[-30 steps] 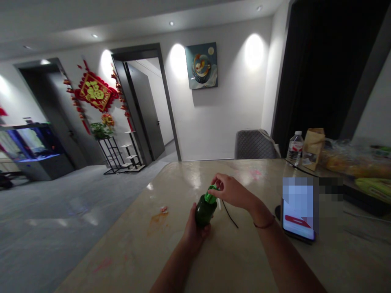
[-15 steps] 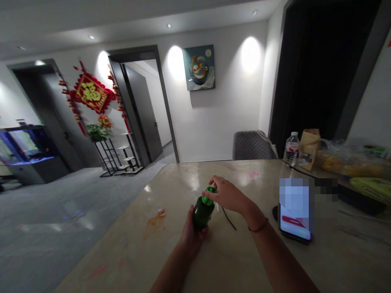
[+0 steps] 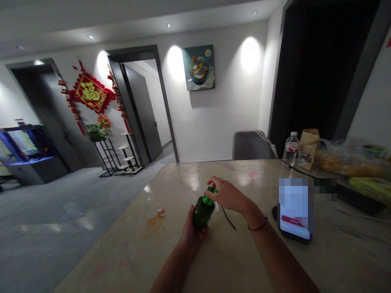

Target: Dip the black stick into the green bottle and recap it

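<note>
A dark green bottle (image 3: 202, 213) is held tilted above the table, leaning to the right at its top. My left hand (image 3: 195, 232) wraps round its body from below and the left. At the top, my right hand (image 3: 224, 193) has its fingers closed on the shiny green cap (image 3: 209, 197). The cap sits at the bottle's neck; whether it is loose I cannot tell. Part of the cap is hidden by my right fingers. A thin black cord (image 3: 228, 217) lies on the table just beyond the bottle, to the right.
On the marble-look table (image 3: 244, 260) a lit phone (image 3: 295, 221) leans at the right. Behind it are a water bottle (image 3: 291, 148), a paper bag (image 3: 308, 149) and plastic-wrapped food (image 3: 348, 158). An orange stain (image 3: 155, 226) marks the left side. A grey chair (image 3: 254, 145) stands at the far edge.
Both hands and the bottle stay almost where they were. My right fingers have shifted very slightly on the cap.
</note>
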`<control>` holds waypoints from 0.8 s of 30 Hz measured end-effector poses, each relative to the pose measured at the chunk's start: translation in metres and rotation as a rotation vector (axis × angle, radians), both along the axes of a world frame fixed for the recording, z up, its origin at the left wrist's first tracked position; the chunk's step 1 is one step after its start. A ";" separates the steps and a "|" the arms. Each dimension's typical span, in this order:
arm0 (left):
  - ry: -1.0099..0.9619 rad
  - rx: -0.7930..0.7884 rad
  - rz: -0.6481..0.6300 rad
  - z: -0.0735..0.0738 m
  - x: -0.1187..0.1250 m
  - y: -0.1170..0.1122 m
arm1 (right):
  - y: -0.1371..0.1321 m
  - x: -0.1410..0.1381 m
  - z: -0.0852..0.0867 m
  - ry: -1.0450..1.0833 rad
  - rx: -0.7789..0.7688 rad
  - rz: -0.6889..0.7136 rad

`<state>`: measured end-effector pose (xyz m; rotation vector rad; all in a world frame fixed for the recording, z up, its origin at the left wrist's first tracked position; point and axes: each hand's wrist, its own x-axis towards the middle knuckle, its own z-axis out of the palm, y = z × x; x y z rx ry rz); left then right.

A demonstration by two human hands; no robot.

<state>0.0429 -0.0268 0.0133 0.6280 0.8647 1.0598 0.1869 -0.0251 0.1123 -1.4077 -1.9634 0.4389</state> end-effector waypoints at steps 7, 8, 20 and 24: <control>-0.006 -0.003 0.012 -0.001 0.000 0.001 | -0.004 0.007 0.003 0.067 0.007 0.149; -0.005 -0.003 0.011 -0.001 0.000 0.001 | -0.004 0.006 0.003 0.072 0.000 0.123; -0.014 -0.009 -0.018 -0.003 -0.003 0.003 | -0.001 0.008 -0.001 0.139 -0.003 0.177; -0.019 -0.005 -0.006 -0.004 -0.002 0.002 | 0.000 0.007 -0.003 0.177 -0.018 0.118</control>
